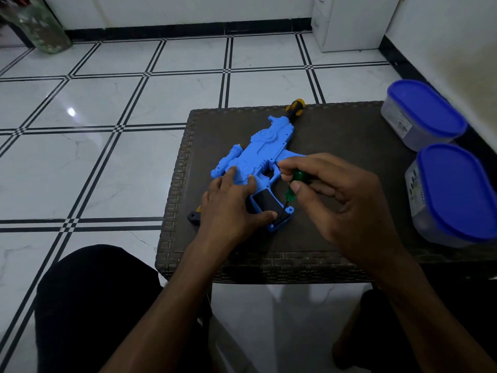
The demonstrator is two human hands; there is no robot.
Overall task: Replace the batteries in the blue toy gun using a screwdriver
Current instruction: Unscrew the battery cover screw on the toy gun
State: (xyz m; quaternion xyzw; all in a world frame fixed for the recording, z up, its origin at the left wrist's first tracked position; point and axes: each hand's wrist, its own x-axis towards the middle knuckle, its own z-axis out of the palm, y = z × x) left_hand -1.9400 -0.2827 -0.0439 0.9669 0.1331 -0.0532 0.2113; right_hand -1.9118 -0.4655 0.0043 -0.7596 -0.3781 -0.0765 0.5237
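The right hand (341,195) comes in from the lower right with its wrist raised above the tabletop (336,135), and its grip is narrow: thumb and curled fingers pinch the green handle of a small screwdriver (293,188). The tool tilts down and to the left, its dark shaft meeting the lower end of the toy gun's handle, close to the black battery cover (266,201) (the tip itself is too small to make out). The left hand (231,203) reaches in from the lower middle with its palm down; its fingers lie fairly straight across the body of the blue toy gun (258,160), and its thumb presses on the lower edge of the black cover.

The gun lies flat on its side near the left part of the dark woven tabletop, its barrel end pointing away from the person and its handle toward them, right between the 2 hands. A second tool with a yellow-and-black handle (295,105) pokes out from behind the gun's far end. 2 plastic containers with blue lids (427,109) (457,189) stand at the right edge, well apart from the gun. The tiled floor (94,146) spreads to the left.
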